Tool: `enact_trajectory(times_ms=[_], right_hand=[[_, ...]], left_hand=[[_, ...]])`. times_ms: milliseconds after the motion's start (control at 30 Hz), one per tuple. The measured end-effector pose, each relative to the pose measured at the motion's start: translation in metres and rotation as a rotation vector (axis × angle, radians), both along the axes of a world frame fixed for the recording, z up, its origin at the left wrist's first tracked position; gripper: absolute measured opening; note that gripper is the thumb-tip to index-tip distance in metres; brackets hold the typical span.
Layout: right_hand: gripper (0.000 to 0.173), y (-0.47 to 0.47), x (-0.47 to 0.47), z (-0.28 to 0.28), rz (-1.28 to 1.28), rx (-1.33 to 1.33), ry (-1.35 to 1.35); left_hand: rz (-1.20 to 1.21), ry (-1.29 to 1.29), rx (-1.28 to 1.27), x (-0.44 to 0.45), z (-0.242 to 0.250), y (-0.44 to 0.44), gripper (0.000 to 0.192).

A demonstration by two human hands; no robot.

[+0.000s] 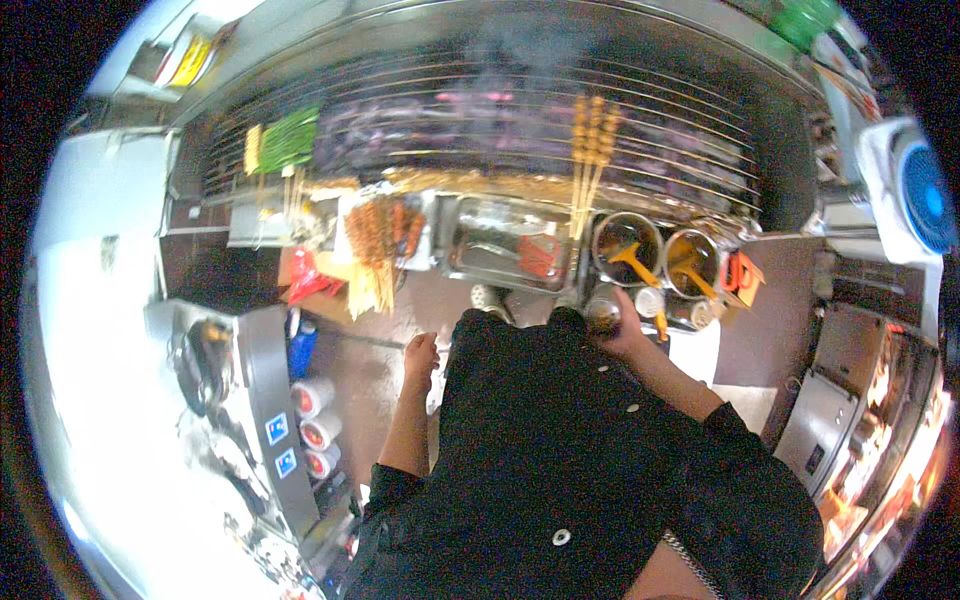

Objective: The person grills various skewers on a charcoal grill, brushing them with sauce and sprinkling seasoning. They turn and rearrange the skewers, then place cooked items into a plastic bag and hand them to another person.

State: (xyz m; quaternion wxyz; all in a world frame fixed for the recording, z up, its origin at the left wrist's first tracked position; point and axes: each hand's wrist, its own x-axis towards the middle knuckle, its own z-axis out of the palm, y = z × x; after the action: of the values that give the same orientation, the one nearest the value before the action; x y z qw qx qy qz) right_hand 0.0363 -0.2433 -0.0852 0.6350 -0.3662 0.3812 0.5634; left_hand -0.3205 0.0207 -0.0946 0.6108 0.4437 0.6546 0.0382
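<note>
My right hand (624,331) is around a small round shaker or jar (602,313) at the near side of two steel pots. My left hand (421,351) hangs beside my body, fingers curled, with nothing visible in it. Skewers of browned food (596,131) lie over the grill (675,142), their sticks towards me. Green vegetable skewers (285,141) lie at the grill's left. A bundle of reddish meat skewers (373,232) rests on a white tray. Yellow-handled brushes (636,262) stand in the left pot (596,251) and in the right pot (667,274).
A steel tray (457,274) holding red-handled items sits before the grill. Smoke rises at the grill's far side. A blue and white fan (924,196) stands at right. A steel counter (277,420) is at left, with white tubs (319,431) beside it. A red bag (306,276) lies near the skewers.
</note>
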Motion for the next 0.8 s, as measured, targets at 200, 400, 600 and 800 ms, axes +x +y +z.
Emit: enact_trajectory(times_ms=[200, 400, 600, 800], right_hand=[[0.057, -0.01, -0.003, -0.05, -0.202, 0.056, -0.013], [0.056, 0.029, -0.054, 0.042, -0.116, -0.403, -0.324], [0.041, 0.14, 0.018, 0.074, 0.067, -0.276, -0.795], [0.017, 0.199, 0.027, 0.051, 0.355, -0.3, -1.342]], left_hand=[[0.053, 0.241, 0.171, -0.101, -0.006, 0.056, 0.026], [0.165, 0.071, 0.233, -0.149, -0.036, 0.158, 0.023], [0.157, 0.003, 0.145, -0.201, -0.1, 0.236, 0.021], [0.131, -0.316, -0.003, -0.214, -0.155, 0.321, 0.029]])
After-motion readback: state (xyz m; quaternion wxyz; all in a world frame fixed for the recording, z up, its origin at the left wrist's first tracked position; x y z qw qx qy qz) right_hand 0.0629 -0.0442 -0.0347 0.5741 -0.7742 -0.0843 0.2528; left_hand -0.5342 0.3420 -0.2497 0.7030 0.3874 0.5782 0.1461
